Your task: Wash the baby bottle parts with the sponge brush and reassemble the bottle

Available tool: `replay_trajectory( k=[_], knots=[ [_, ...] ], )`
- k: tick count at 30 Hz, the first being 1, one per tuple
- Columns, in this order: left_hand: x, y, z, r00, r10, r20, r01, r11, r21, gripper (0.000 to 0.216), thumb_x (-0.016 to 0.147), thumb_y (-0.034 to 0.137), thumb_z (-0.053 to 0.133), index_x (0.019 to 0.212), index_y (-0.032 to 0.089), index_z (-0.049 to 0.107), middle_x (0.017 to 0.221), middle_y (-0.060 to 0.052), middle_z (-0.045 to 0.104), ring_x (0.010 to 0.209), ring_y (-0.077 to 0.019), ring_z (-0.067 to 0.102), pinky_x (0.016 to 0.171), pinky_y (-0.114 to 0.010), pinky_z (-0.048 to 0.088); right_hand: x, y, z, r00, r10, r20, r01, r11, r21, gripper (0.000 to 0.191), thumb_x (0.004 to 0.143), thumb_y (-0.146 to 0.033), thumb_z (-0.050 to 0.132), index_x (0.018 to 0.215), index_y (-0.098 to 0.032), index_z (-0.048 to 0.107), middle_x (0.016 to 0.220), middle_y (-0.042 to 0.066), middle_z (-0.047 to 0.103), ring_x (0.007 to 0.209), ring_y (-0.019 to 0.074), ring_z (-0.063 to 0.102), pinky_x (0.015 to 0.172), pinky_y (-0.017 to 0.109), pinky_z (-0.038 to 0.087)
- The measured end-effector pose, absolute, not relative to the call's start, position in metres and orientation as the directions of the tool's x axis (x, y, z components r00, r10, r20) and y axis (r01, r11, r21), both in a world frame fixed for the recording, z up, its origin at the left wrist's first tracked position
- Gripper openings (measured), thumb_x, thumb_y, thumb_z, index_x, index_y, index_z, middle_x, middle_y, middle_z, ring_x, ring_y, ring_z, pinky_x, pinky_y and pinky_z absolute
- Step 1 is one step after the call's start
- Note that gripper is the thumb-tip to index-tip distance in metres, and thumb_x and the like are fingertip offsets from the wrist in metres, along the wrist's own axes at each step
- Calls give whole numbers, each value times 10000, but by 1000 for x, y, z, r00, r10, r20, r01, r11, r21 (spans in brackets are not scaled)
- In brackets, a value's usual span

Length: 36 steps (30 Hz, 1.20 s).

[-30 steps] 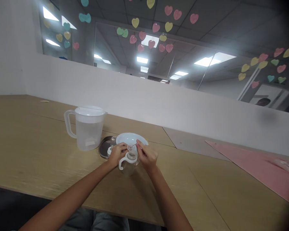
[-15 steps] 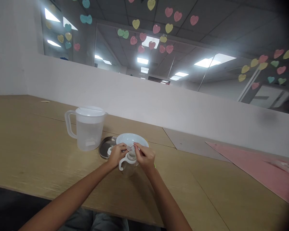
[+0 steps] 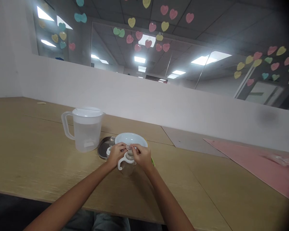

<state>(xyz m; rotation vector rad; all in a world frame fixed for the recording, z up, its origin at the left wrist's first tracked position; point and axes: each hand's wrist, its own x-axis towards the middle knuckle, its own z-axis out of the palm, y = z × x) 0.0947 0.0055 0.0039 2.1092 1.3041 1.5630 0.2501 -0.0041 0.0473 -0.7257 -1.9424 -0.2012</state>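
A small clear cup with white loop handles (image 3: pixel 126 162) stands on the wooden table (image 3: pixel 38 160) in front of me. My left hand (image 3: pixel 116 153) is closed on its left side and pinches a small round clear part (image 3: pixel 129 147) at its top. My right hand (image 3: pixel 141 156) is closed in a pinch on the same small part from the right. Just behind the hands sits a pale blue bowl (image 3: pixel 130 139).
A clear plastic pitcher with a white lid (image 3: pixel 85 129) stands to the left. A round metal lid (image 3: pixel 103 148) lies between pitcher and bowl. A pink sheet (image 3: pixel 255 163) covers the table's right side. A white partition wall (image 3: pixel 159 102) runs along the back.
My right hand has drawn in towards the cup's top, and the thin piece it held out is no longer seen. Both hands now meet over the small round part.
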Motion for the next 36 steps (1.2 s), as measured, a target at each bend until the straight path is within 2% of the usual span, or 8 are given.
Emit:
replay_trajectory(
  k=[3, 7, 10, 13, 20, 27, 31, 36],
  knots=[
    [93, 8, 3, 16, 725, 689, 601, -558, 572, 235, 841, 303, 535, 765, 205, 734, 832, -51, 699, 792, -175, 598, 759, -304, 425, 250, -8, 50, -326, 255, 910, 611, 792, -3, 232, 880, -238, 472, 839, -170, 689, 591, 14, 662, 483, 84, 536, 531, 193, 383],
    [92, 11, 1, -54, 666, 744, 645, -546, 535, 193, 839, 265, 542, 816, 219, 729, 875, -40, 692, 821, -169, 590, 799, -313, 422, 248, -17, 53, -325, 114, 939, 637, 760, 128, 192, 880, -193, 474, 856, -178, 665, 657, 35, 684, 563, 107, 587, 578, 211, 418],
    [93, 11, 0, -54, 618, 784, 682, -551, 481, 192, 850, 259, 533, 852, 230, 722, 891, -36, 686, 845, -172, 585, 815, -322, 413, 247, -22, 55, -312, 27, 950, 632, 752, 186, 169, 870, -169, 486, 860, -180, 654, 653, 29, 685, 569, 115, 588, 579, 224, 426],
    [94, 11, 1, -24, 617, 787, 703, -549, 452, 195, 858, 251, 525, 877, 238, 719, 911, -36, 683, 859, -175, 579, 823, -332, 403, 249, -23, 58, -273, -5, 962, 632, 753, 183, 161, 869, -162, 492, 867, -180, 652, 675, 30, 695, 572, 112, 594, 584, 224, 435],
    [89, 14, 2, -50, 635, 771, 721, -511, 468, 173, 844, 255, 546, 865, 231, 716, 920, -33, 688, 885, -178, 576, 852, -338, 394, 248, -23, 59, -244, 33, 969, 618, 775, 129, 172, 885, -186, 486, 877, -178, 658, 661, 30, 687, 590, 105, 611, 598, 211, 447],
    [90, 18, 0, -105, 657, 747, 652, -522, 551, 174, 826, 295, 564, 820, 217, 719, 898, -38, 702, 841, -175, 602, 820, -323, 418, 244, -25, 59, -259, 37, 965, 601, 789, 130, 185, 888, -206, 487, 856, -192, 669, 630, 26, 678, 535, 106, 585, 563, 217, 440],
    [91, 18, -1, -87, 673, 735, 661, -513, 548, 205, 832, 301, 549, 775, 204, 720, 867, -46, 705, 809, -182, 602, 802, -328, 419, 241, -23, 61, -228, 197, 954, 584, 811, -28, 221, 901, -257, 470, 920, -176, 675, 592, 13, 662, 479, 90, 556, 537, 197, 428],
    [93, 17, -1, -72, 690, 720, 676, -497, 544, 195, 824, 261, 551, 750, 196, 719, 827, -52, 700, 789, -186, 596, 776, -326, 421, 236, -21, 59, -359, 386, 850, 582, 804, -119, 278, 913, -287, 425, 896, -185, 683, 689, 20, 695, 546, 91, 590, 533, 185, 385]
  ],
)
